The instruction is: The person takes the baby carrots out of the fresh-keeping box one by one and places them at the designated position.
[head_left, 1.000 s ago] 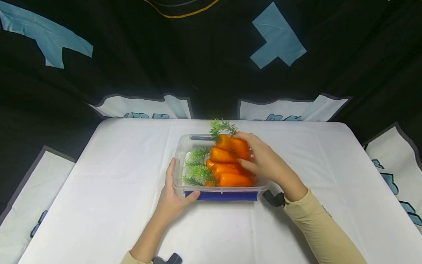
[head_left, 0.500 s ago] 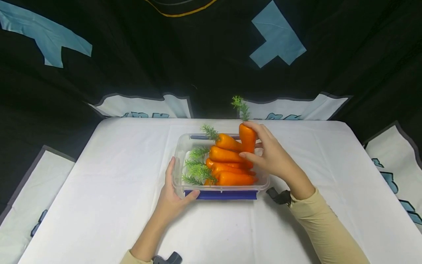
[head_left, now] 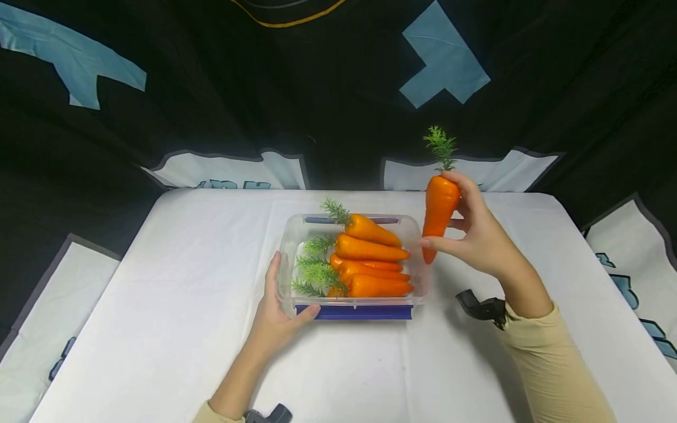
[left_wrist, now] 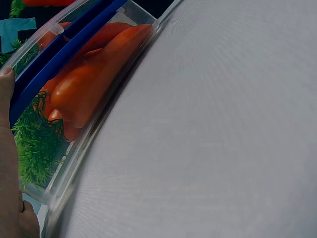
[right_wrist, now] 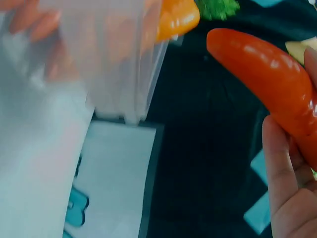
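A clear plastic food container (head_left: 418, 282) with blue clips sits on the white table. Several orange carrots (head_left: 372, 252) with green leafy tops lie in it, tips to the right. My left hand (head_left: 277, 320) grips its front left corner, thumb at the front by the blue clip (left_wrist: 59, 59) and fingers along the left side. Above the container's right edge, my right hand (head_left: 471, 235) holds one carrot (head_left: 440, 205) between thumb and fingers, leaves up and tip down. In the right wrist view, that carrot (right_wrist: 267, 74) lies against the fingers.
White cloth covers the table (head_left: 158, 305). Behind it hangs a dark curtain (head_left: 264, 100) with light blue patches and white lower panels. A dark wrist device (head_left: 481, 305) sits at the right wrist and another (head_left: 270, 414) at the left.
My right hand has lifted one carrot out of the container and carried it to the right, turning it upright. A carrot's leaves left behind shifted left. The left hand stays put.
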`<state>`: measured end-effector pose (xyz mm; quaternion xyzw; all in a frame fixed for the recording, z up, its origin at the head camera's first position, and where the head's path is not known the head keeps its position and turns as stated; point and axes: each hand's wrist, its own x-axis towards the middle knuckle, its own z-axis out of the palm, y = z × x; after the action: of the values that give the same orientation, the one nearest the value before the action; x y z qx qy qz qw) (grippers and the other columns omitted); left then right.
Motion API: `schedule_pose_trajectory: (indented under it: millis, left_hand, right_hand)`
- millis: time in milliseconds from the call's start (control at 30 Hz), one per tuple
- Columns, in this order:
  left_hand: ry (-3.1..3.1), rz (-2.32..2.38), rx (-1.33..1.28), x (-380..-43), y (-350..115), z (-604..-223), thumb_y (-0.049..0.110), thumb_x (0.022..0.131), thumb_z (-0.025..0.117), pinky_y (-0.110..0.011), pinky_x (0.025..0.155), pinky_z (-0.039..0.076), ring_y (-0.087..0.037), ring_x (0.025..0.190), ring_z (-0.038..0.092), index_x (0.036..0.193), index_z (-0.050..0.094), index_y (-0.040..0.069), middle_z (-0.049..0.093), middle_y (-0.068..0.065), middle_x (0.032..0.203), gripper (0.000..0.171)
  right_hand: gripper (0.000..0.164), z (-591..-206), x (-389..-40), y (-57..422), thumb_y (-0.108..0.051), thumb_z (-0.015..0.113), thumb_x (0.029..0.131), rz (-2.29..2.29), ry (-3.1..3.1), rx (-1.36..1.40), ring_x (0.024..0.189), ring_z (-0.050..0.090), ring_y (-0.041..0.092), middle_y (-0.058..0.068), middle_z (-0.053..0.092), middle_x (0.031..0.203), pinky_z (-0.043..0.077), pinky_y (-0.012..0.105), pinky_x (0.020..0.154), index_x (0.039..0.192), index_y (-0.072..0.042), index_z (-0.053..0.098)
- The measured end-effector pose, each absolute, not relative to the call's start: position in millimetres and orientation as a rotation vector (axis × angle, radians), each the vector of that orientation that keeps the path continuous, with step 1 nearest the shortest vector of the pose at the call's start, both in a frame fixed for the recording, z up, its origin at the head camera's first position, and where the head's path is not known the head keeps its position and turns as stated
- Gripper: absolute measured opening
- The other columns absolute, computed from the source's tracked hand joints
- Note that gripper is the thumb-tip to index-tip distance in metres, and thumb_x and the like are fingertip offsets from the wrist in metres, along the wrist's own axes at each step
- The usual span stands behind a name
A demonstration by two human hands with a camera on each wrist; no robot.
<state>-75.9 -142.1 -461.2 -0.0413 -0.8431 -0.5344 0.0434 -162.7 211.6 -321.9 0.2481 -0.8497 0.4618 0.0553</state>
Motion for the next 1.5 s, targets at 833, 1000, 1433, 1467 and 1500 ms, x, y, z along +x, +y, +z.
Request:
schedule_pose_trajectory:
  millis: [833, 1000, 1433, 1467, 1500]
  left_hand:
    - [-2.599, -1.619, -0.095, -76, -142, -461, 0.034, 0.076, 0.084, -0.074, 0.109, 0.028, -0.044, 0.148, 0.026, 0.159, -0.001, 0.038, 0.016, -0.006, 0.167, 0.119]
    - [-2.598, -1.613, -0.100, -77, -142, -463, 0.034, 0.076, 0.084, -0.074, 0.109, 0.028, -0.044, 0.148, 0.027, 0.159, -0.001, 0.038, 0.017, -0.006, 0.167, 0.119]
    - [-2.594, -1.614, -0.111, -77, -142, -463, 0.033, 0.075, 0.085, -0.074, 0.109, 0.028, -0.043, 0.148, 0.025, 0.159, -0.002, 0.039, 0.016, -0.002, 0.167, 0.120]
    - [-2.594, -1.615, -0.111, -77, -142, -463, 0.032, 0.075, 0.085, -0.074, 0.109, 0.028, -0.043, 0.148, 0.025, 0.159, -0.002, 0.039, 0.016, -0.002, 0.167, 0.121]
    - [-2.593, -1.615, -0.111, -77, -142, -463, 0.032, 0.075, 0.085, -0.074, 0.109, 0.028, -0.043, 0.148, 0.025, 0.159, -0.001, 0.039, 0.016, -0.002, 0.167, 0.121]
  right_hand:
    - [0.108, -401, -187, 260, -0.013, 0.085, 0.079, 1.488, -2.884, 0.553, 0.113, 0.052, 0.033, 0.015, 0.035, 0.145, 0.053, 0.049, 0.098, 0.156, -0.029, 0.011]
    - [0.108, -407, -191, 260, -0.008, 0.084, 0.078, 1.443, -2.912, 0.528, 0.112, 0.051, 0.035, 0.017, 0.036, 0.143, 0.048, 0.062, 0.100, 0.156, -0.027, 0.012]
    - [0.107, -413, -204, 262, -0.019, 0.087, 0.077, 1.287, -2.969, 0.538, 0.106, 0.047, 0.030, 0.014, 0.048, 0.125, 0.045, 0.043, 0.089, 0.156, -0.024, 0.015]
    - [0.107, -413, -205, 262, -0.020, 0.087, 0.076, 1.285, -2.973, 0.537, 0.106, 0.047, 0.030, 0.014, 0.049, 0.125, 0.045, 0.043, 0.088, 0.156, -0.025, 0.015]
    - [0.108, -414, -206, 262, -0.022, 0.087, 0.076, 1.278, -2.977, 0.542, 0.106, 0.047, 0.030, 0.014, 0.049, 0.124, 0.046, 0.043, 0.088, 0.156, -0.025, 0.015]
